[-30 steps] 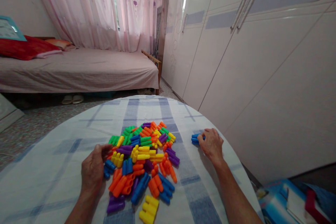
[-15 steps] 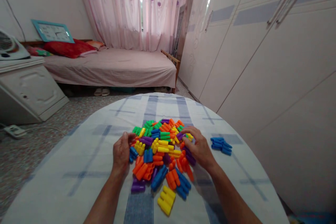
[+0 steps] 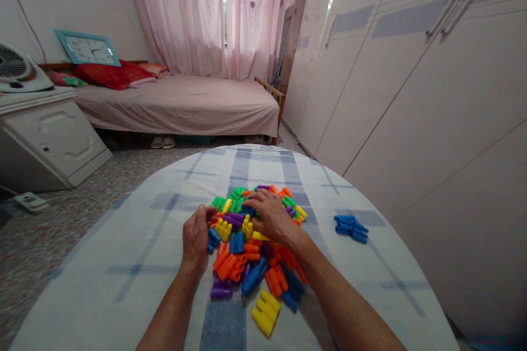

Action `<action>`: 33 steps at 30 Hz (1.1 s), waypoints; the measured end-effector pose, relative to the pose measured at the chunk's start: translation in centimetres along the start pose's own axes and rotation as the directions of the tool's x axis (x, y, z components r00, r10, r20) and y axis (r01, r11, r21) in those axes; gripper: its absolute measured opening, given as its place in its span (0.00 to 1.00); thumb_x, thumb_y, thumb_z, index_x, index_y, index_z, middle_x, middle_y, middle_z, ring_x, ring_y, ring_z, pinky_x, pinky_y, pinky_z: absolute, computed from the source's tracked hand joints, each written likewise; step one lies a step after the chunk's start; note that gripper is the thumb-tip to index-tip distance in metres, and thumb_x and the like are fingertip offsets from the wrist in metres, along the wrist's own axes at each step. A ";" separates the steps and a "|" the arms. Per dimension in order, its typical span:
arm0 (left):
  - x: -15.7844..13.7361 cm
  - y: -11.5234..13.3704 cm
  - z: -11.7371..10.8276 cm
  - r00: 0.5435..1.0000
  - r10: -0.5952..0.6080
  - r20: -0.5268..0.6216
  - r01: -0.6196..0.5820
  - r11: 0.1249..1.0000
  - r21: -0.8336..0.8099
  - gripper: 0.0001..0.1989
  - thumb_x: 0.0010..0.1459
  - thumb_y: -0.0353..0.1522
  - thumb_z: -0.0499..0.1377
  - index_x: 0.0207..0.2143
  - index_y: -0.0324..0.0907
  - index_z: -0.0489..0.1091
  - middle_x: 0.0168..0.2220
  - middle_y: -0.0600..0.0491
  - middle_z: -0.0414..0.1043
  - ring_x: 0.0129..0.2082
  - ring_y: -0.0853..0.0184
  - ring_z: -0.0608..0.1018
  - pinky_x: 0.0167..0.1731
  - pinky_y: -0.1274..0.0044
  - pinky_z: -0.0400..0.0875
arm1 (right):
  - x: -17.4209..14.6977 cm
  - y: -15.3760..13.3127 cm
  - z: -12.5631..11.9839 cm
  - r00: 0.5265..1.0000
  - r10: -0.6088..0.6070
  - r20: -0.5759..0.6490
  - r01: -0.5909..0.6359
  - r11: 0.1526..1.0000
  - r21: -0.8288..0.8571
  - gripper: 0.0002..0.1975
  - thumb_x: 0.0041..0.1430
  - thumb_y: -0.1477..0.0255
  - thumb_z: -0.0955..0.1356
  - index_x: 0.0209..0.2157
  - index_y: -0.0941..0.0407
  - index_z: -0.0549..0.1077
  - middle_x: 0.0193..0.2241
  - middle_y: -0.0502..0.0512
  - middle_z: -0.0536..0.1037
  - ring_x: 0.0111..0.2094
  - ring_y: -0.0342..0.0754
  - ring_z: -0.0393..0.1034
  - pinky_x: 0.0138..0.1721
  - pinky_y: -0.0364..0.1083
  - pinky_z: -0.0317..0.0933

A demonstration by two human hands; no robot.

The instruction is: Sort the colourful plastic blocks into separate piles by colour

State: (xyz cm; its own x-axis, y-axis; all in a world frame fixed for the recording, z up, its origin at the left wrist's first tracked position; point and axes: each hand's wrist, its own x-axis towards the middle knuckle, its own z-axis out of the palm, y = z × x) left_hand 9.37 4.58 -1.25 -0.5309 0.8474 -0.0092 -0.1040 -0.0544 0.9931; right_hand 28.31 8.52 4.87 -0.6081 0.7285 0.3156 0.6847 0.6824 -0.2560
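A heap of plastic building pieces shaped like joined tubes, in orange (image 3: 229,267), yellow (image 3: 266,312), purple (image 3: 234,220), green (image 3: 237,193) and blue (image 3: 254,277), lies on the table. At the heap's left edge rests my left hand (image 3: 197,236), fingers loosely bent and apart, with no piece seen in it. My right hand (image 3: 272,214) reaches across the middle of the heap, thumb and fingers apart around a blue piece (image 3: 248,211). The hand covers part of that piece, and its palm hides others below it.
A small group of blue pieces (image 3: 351,228) lies apart on the right of the round table, which has a checked cloth (image 3: 152,241). Beyond stand a bed (image 3: 197,101), a white cabinet (image 3: 53,142) with a fan (image 3: 18,68), and a wardrobe (image 3: 411,120) on the right.
My right hand has moved left from the heap's right side to its middle, over the blue piece. My left hand stays at the left edge. The view has shifted slightly.
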 end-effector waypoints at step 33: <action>-0.1 0.1 0.0 1.000 0.018 -0.010 -0.018 1.000 0.001 0.26 0.54 0.51 0.53 0.32 0.36 0.74 0.27 0.51 0.75 0.27 0.66 0.76 0.28 0.77 0.69 | -16.5 13.6 -1.9 0.500 0.711 -0.494 -0.820 0.573 -0.004 0.21 0.61 0.62 0.58 0.50 0.54 0.69 0.49 0.58 0.72 0.50 0.54 0.62 0.49 0.53 0.54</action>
State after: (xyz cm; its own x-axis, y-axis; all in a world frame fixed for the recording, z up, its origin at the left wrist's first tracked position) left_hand 9.40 4.49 -1.18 -0.5412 0.8409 0.0076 -0.0940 -0.0694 0.9932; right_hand 48.40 5.65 -2.02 0.3818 0.8195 0.4274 0.8922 -0.2062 -0.4017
